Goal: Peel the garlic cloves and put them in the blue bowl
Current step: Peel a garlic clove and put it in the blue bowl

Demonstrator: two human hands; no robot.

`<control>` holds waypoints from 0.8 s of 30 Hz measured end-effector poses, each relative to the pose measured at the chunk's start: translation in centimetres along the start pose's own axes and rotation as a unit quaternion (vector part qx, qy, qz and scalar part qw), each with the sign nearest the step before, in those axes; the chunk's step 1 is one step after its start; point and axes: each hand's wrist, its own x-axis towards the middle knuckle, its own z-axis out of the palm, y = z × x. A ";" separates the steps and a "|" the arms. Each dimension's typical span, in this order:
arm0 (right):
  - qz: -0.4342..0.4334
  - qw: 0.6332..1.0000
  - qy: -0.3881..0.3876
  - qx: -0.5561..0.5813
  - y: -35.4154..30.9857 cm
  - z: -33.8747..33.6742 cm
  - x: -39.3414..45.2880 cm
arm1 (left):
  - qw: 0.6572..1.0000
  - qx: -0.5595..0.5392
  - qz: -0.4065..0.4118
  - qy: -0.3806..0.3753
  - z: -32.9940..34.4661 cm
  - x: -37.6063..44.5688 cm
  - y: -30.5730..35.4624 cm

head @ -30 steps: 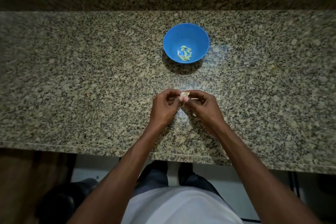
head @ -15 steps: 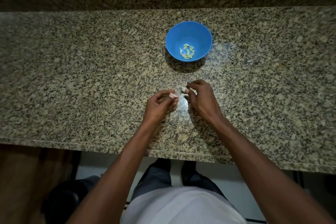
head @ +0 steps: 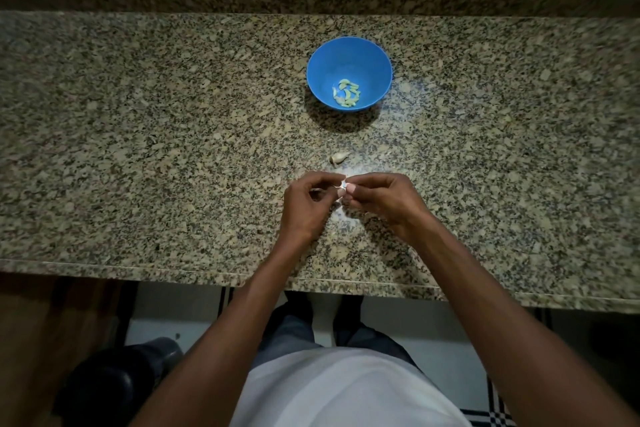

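A speckled granite counter [head: 138, 135] fills most of the view, with a raised strip of the same stone along its far edge and brown wood behind that. The person stands at the counter's near edge, white shirt [head: 346, 392] low in the frame and both bare forearms reaching forward over the stone.

The blue bowl [head: 349, 55] stands on the counter, and everything else is placed from it. It sits upright a little right of centre, casting a dark shadow on its near side. Inside it, at the bottom, lies a small heap of peeled garlic cloves [head: 346, 92], pale yellow-green (too small to count reliably).

Nearer to the person than the bowl, and well apart from it, the two hands meet above the stone. The left hand [head: 306, 208] is slightly to the bowl's left, fingers curled with thumb and forefinger drawn together at a small pale garlic clove [head: 343, 185]. The right hand [head: 384, 201] is directly below the bowl in the picture, its fingers curled too, pinching the same clove from the other side. The clove is mostly hidden by the fingertips, so how much skin remains cannot be told.

Between the bowl and the hands, closer to the hands, a single loose piece of garlic [head: 338, 158] lies on the counter, touching neither; whether it is a whole clove or husk is unclear.
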 end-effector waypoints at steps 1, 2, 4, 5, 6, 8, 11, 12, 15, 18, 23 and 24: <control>-0.043 0.995 0.026 -0.083 0.2 -0.2 0.3 | 1.000 0.012 -0.008 0.007 0.1 0.0 -0.2; -0.096 0.977 0.055 -0.185 0.5 -0.3 0.7 | 0.999 0.026 -0.016 0.019 0.1 0.0 -0.5; -0.200 0.903 0.096 -0.368 0.9 0.0 1.3 | 0.996 0.067 -0.019 0.050 -0.3 0.0 -1.4; -0.243 0.862 0.102 -0.432 1.1 0.2 1.5 | 0.994 0.090 -0.017 0.057 -0.5 0.0 -1.8; -0.273 0.825 0.099 -0.484 1.4 0.5 1.7 | 0.992 0.108 -0.014 0.058 -0.7 0.0 -2.0; -0.297 0.766 0.087 -0.564 2.4 0.9 1.9 | 0.990 0.135 -0.002 0.048 -1.1 0.1 -2.3; -0.308 0.735 0.087 -0.598 3.5 1.0 2.0 | 0.987 0.158 0.019 0.035 -1.2 0.3 -2.4; -0.314 0.727 0.085 -0.605 3.6 1.0 2.0 | 0.986 0.163 0.023 0.032 -1.2 0.4 -2.5; -0.330 0.701 0.076 -0.627 3.6 0.9 1.9 | 0.985 0.169 0.022 0.025 -1.1 0.6 -2.7; -0.336 0.687 0.059 -0.642 3.2 0.9 1.9 | 0.985 0.172 0.021 0.021 -1.2 0.7 -2.6; -0.343 0.658 0.005 -0.670 2.6 0.8 1.8 | 0.984 0.179 0.008 0.013 -1.1 1.1 -2.4; -0.344 0.652 -0.001 -0.675 2.5 0.7 1.8 | 0.983 0.183 0.005 0.011 -1.1 1.1 -2.3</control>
